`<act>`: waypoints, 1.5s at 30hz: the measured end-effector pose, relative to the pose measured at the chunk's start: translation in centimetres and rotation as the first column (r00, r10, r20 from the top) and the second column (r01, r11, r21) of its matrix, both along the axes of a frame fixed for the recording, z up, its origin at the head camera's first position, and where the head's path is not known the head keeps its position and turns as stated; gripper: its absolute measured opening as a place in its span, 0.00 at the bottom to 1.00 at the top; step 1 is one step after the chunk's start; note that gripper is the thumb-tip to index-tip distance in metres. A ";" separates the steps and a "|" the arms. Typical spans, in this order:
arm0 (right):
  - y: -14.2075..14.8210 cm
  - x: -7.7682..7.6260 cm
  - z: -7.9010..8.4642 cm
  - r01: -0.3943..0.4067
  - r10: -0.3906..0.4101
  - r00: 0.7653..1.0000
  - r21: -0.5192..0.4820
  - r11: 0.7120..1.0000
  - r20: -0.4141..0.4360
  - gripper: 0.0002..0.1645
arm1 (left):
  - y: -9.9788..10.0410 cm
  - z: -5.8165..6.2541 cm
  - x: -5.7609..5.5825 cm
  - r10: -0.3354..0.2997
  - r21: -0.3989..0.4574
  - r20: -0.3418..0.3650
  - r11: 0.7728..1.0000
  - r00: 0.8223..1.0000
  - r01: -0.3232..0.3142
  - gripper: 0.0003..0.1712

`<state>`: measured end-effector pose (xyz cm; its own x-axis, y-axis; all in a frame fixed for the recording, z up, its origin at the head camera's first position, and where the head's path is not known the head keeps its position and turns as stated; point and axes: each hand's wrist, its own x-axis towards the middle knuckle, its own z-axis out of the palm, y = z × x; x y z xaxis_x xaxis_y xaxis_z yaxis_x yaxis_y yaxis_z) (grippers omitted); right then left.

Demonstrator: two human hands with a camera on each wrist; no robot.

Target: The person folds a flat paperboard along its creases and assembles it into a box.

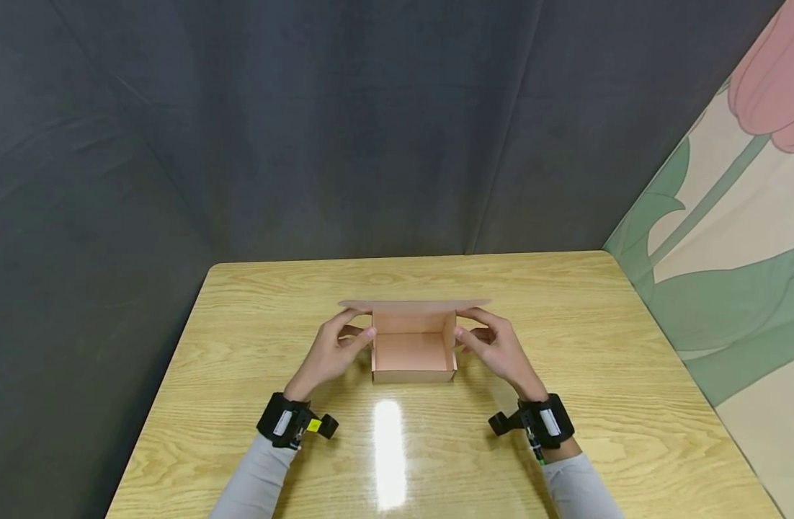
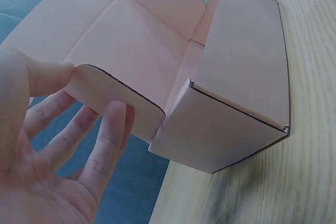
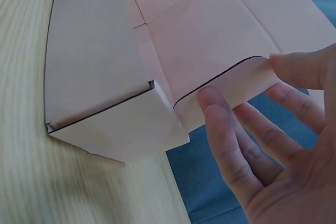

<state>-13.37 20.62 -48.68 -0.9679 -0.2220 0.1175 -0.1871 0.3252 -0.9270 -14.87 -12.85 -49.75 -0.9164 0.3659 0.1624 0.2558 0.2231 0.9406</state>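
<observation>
A small brown cardboard box (image 1: 413, 376) sits on the table with its lid (image 2: 142, 38) raised at the back, the inside facing me. No contents show on its floor. My left hand (image 1: 328, 353) holds the lid's left side flap (image 2: 97, 85), thumb at the rounded corner and fingertips on the outer face. On the other side my right hand (image 1: 501, 349) holds the right side flap (image 3: 239, 83) in the same manner. Both flaps are bent at an angle to the lid panel. A long front flap (image 3: 278, 3) extends from the lid's far edge.
The wood-grain table (image 1: 254, 317) spreads around the box, with a bright light reflection in front of it. A dark curtain (image 1: 371, 144) hangs behind the table, and a flower-patterned cloth (image 1: 747, 303) is on the right. Each wrist wears a black camera band (image 1: 287, 422).
</observation>
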 end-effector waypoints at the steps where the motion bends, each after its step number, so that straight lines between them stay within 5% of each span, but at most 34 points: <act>1: 0.0 0.1 0.0 0.000 0.000 1.000 -0.001 1.000 0.001 0.24 | 0.0 0.0 0.0 0.001 0.000 0.001 1.000 1.000 -0.001 0.26; 16: 0.2 0.2 -1.3 -0.102 0.095 0.986 -0.047 0.994 -0.137 0.27 | -0.3 -1.2 0.0 -0.059 0.098 -0.022 0.993 0.998 0.061 0.22; 24: 0.4 0.1 -2.5 -0.157 0.136 0.971 -0.095 0.983 -0.197 0.27 | -0.4 -2.0 0.1 -0.072 0.101 -0.092 0.992 0.993 0.081 0.22; 32: 0.7 -0.1 -3.2 -0.170 0.149 0.971 -0.103 0.980 -0.189 0.29 | -0.3 -2.6 0.1 -0.080 0.123 -0.071 0.988 0.994 0.088 0.28; 45: 0.9 0.5 -3.6 -0.122 0.108 0.975 -0.065 0.990 -0.192 0.42 | -0.3 -3.8 0.0 -0.095 0.079 -0.175 0.991 0.980 0.111 0.43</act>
<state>-12.88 21.54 -52.32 -0.8955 -0.3139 0.3156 -0.3923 0.2218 -0.8927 -14.90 -13.18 -53.50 -0.8308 0.4342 0.3483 0.4309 0.1057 0.8962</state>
